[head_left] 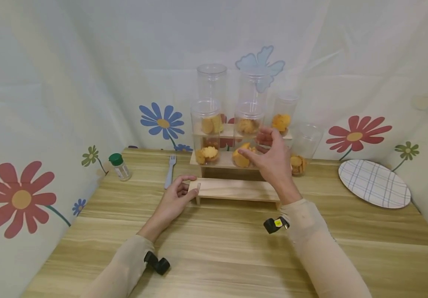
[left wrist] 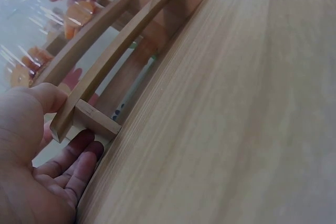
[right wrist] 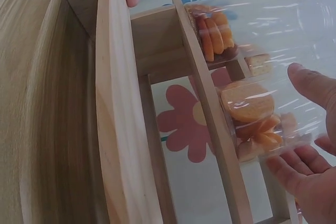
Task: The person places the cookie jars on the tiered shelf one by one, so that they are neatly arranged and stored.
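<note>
A wooden tiered stand (head_left: pixel 236 189) faces me on the table, its lowest shelf bare. My left hand (head_left: pixel 176 196) grips that shelf's left end; in the left wrist view the thumb is above and the fingers are underneath. Around a clear jar of orange cookies (head_left: pixel 241 159) on the middle shelf is my right hand (head_left: pixel 273 159). Its thumb and fingers are spread loosely about the jar; whether they touch it I cannot tell. To the left on the same shelf stands another clear cookie jar (head_left: pixel 207 154).
Several clear jars (head_left: pixel 281 122) occupy the top shelf. Right of the stand is a cookie jar (head_left: pixel 297 164), then a checked plate (head_left: pixel 374 183). On the left lie a grey fork (head_left: pixel 170 171) and a green-capped bottle (head_left: pixel 120 167). A flowered curtain (head_left: pixel 87 103) hangs behind.
</note>
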`<action>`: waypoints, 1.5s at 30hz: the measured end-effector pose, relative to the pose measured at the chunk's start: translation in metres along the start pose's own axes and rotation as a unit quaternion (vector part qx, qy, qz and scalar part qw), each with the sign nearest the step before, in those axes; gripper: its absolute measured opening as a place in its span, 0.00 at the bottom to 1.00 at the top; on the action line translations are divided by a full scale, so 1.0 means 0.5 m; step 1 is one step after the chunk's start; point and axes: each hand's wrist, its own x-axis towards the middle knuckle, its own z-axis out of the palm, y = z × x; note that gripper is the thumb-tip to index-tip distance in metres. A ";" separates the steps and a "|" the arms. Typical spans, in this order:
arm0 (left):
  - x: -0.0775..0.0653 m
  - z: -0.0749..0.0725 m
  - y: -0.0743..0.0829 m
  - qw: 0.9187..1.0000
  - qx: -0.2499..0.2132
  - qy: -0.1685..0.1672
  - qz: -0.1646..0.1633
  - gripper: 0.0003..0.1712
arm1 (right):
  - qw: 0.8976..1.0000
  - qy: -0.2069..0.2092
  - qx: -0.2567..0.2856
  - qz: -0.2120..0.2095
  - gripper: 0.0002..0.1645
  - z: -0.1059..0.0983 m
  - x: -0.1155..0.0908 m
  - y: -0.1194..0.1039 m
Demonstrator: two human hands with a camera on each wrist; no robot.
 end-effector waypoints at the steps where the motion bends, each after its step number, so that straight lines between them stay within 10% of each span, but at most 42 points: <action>1: 0.000 0.000 0.001 1.000 0.001 0.000 0.001 0.24 | 1.000 -0.001 0.000 0.001 0.52 0.000 0.000 0.000; 18: -0.003 0.001 0.006 1.000 0.005 0.000 0.002 0.25 | 0.999 -0.005 -0.021 0.032 0.56 -0.014 -0.013 -0.005; 45: -0.005 0.002 0.009 1.000 0.003 0.002 -0.002 0.25 | 0.993 0.109 0.008 -0.049 0.54 -0.198 -0.026 -0.018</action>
